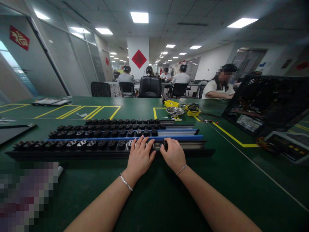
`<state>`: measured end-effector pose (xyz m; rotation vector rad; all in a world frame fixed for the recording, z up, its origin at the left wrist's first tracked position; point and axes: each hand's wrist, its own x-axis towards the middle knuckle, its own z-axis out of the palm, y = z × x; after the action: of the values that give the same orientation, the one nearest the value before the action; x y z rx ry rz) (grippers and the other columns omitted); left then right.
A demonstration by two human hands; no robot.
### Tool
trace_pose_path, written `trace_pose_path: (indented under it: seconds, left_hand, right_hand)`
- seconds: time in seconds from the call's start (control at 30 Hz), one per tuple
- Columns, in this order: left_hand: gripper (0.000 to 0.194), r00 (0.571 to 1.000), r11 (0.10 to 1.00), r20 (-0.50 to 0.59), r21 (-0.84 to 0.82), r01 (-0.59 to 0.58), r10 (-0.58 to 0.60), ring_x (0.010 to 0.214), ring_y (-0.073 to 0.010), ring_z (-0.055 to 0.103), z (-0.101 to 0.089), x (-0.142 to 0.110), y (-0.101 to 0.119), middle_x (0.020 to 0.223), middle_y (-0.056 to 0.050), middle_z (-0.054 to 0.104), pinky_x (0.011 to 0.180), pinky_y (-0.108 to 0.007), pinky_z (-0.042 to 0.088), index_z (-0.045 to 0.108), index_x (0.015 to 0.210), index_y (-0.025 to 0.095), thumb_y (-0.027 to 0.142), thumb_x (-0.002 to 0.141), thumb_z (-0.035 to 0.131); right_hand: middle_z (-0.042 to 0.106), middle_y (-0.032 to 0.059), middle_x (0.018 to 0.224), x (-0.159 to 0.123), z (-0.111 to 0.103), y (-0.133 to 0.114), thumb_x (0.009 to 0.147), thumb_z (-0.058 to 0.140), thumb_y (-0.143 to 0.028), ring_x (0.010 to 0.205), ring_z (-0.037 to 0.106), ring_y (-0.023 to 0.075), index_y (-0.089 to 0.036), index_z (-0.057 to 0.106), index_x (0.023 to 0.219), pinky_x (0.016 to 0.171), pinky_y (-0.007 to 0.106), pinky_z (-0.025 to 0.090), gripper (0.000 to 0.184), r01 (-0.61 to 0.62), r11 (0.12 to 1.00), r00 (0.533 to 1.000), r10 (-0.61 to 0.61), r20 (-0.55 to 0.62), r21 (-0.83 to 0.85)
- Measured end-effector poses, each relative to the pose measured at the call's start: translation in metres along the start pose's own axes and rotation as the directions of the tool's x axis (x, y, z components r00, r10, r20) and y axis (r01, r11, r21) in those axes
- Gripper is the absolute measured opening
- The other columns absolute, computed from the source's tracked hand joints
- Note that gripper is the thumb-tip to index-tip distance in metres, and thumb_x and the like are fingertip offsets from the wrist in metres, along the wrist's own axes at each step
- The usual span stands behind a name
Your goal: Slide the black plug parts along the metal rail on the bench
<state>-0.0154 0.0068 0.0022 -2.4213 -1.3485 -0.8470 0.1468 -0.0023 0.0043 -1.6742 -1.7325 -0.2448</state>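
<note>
The left hand (pixel 140 154) and the right hand (pixel 173 155) were at the near row of black parts (pixel 92 144).
The right hand was curled, with thumb and fingers closed around a small black part (pixel 165 145), beside the bare end of the silver rail (pixel 195 146). The left hand had its fingers spread and slightly bent over the last parts of the row; whether it gripped one, I could not tell. If the held part were pushed at a slant, it could perhaps jam or knock its neighbours; with uneven pressing, the rail might slide on the green table (pixel 154 196). The fingers hid most of the held part, so its seating was unclear, and finer details were too small.
</note>
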Motion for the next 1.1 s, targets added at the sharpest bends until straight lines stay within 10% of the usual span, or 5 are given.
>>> trace_pose_path:
  seconds: [1.1]
  left_hand:
    - [0.033,0.998,0.998,0.031,0.036,-0.051,0.050,0.136,-0.0296,0.026,0.0001,-0.0006,0.0030,0.134,-0.007,0.049,0.110,-0.054,0.020,0.058,0.116,0.031,0.041,0.086,0.046]
  right_hand:
    - [0.065,0.0084,0.088,0.0002,-0.0002,0.0058,0.080,0.046,-0.026,0.091,0.056,0.0222,-0.017,0.057,0.091,0.086,0.033,0.040,0.018,0.002,0.996,0.999,-0.005,-0.035,-0.089]
